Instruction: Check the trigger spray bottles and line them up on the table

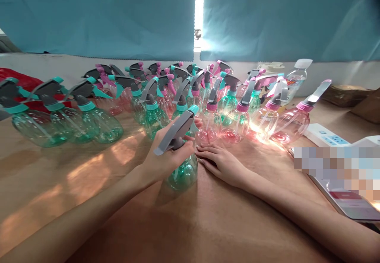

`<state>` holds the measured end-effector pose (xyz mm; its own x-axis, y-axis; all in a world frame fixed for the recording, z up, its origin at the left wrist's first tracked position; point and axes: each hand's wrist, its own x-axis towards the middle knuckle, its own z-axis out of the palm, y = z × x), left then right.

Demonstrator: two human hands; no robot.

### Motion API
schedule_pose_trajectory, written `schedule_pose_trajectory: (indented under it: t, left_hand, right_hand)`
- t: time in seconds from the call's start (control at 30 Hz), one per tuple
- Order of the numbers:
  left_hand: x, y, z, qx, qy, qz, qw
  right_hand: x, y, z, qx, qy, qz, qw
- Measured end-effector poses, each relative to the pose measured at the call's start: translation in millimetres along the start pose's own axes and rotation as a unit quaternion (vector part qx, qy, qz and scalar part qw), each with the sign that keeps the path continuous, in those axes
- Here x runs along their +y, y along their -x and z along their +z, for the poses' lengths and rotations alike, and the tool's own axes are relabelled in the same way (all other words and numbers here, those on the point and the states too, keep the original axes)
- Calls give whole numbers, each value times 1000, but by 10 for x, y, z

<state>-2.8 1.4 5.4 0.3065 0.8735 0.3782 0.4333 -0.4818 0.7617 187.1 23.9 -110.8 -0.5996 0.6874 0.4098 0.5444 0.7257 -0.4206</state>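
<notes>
A clear green spray bottle (184,174) with a grey and teal spray head stands on the brown table (208,223) near the middle. My left hand (166,152) is wrapped round its neck, just under the spray head. Beside it on the right, my right hand (222,164) lies flat on the table with its fingers stretched out, fingertips close to the bottle. Right behind my hands stand a green bottle (154,120) and a pink bottle (208,130).
Several more green and pink spray bottles crowd the back of the table, with three green ones (102,126) at the left. A phone (350,203), a white box (323,136) and a clear bottle (297,77) are at the right. Blue curtains (97,17) hang behind.
</notes>
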Motion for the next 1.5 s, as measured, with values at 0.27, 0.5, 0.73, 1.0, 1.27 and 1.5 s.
schedule_pose_trajectory:
  t: [0.27,0.5,0.73,1.0,1.27,1.5]
  left_hand:
    - [16,46,22,-2,-4,-7,1000]
    - [-58,-11,48,-3,12,15,1000]
    - [-25,-3,29,-6,3,13,1000]
    - [-108,-7,31,-14,-2,33,999]
    - [-155,18,-6,-27,54,29,998]
    - [-67,24,-11,-26,35,-5,999]
  right_hand:
    - [5,-5,8,-1,0,1,1000]
    - [14,-3,13,-1,-10,1,1000]
    - [19,-5,16,-4,-13,-2,1000]
    - [36,-1,31,2,-18,-4,1000]
    - [32,-8,25,0,-19,-7,1000]
    - [24,-10,17,-2,-16,-6,1000]
